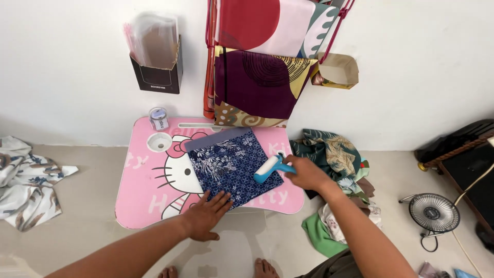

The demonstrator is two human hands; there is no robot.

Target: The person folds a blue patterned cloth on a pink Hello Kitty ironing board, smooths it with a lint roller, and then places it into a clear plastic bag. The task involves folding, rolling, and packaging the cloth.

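Observation:
A dark blue patterned cloth [230, 164] lies folded on a small pink lap table [141, 198] with a cartoon cat print. My left hand [206, 216] presses flat on the table at the cloth's near corner, fingers spread. My right hand [304, 172] grips the blue handle of a lint roller [268, 167], whose white roll rests on the cloth's right edge.
A small clear jar [158, 118] stands at the table's back left, beside a round cup hole [159, 141]. Piled fabrics [332, 154] lie right of the table, patterned cloth [23, 180] to the left. A small fan [433, 213] sits on the floor at right. Cloths hang on the wall rack [257, 77].

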